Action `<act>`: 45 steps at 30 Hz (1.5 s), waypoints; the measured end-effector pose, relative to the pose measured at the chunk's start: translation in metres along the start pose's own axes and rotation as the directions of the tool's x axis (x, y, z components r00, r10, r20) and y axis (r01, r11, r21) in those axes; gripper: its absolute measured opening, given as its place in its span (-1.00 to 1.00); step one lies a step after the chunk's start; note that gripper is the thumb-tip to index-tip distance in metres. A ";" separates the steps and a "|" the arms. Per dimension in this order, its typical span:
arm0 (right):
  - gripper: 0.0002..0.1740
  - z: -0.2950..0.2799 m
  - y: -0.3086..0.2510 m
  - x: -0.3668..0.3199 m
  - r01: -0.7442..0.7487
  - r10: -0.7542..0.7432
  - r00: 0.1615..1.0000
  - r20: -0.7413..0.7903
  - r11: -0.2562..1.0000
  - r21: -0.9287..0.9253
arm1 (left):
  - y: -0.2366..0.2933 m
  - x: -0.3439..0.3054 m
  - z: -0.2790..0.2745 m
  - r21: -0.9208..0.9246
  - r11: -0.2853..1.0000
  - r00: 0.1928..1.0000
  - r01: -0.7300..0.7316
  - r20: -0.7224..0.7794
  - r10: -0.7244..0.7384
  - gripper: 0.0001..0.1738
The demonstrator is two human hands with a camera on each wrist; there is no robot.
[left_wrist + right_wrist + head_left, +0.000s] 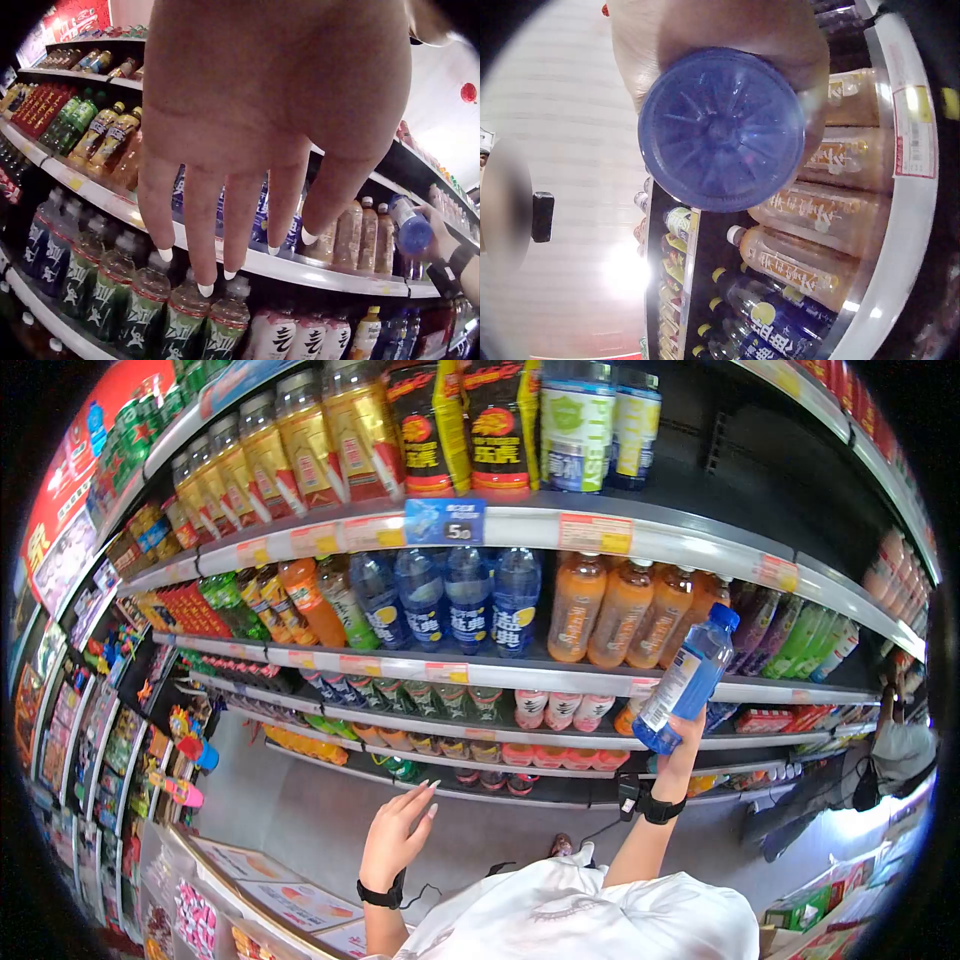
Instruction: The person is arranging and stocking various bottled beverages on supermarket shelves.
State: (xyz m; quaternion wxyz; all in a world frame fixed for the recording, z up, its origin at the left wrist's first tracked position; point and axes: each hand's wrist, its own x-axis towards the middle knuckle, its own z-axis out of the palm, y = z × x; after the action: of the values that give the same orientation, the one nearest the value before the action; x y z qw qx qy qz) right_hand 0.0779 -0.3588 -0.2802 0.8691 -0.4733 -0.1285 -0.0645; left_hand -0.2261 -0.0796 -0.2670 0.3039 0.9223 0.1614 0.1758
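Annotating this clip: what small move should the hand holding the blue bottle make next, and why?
Probably bring the blue bottle upright: the right hand grips only its base, it tilts in front of the orange bottles, and the left hand is free.

The clear blue-tinted plastic bottle (688, 678), with its blue cap on and a white-and-blue label, leans cap-up toward the right. The right hand (684, 736) grips its base, just in front of the orange drink bottles (620, 610).
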 end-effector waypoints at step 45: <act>0.03 0.221 -0.133 0.187 0.543 -0.482 0.663 0.573 0.836 0.077 | 0.243 0.275 0.011 0.225 0.669 0.562 -0.708 -0.394 0.727 -0.31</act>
State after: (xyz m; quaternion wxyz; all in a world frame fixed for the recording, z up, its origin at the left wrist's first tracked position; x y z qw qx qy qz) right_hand 0.1898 -0.2439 -0.0048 0.7107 -0.4578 -0.5069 -0.1682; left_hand 0.0688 -0.1588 -0.0628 0.1405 0.8460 -0.1577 0.4896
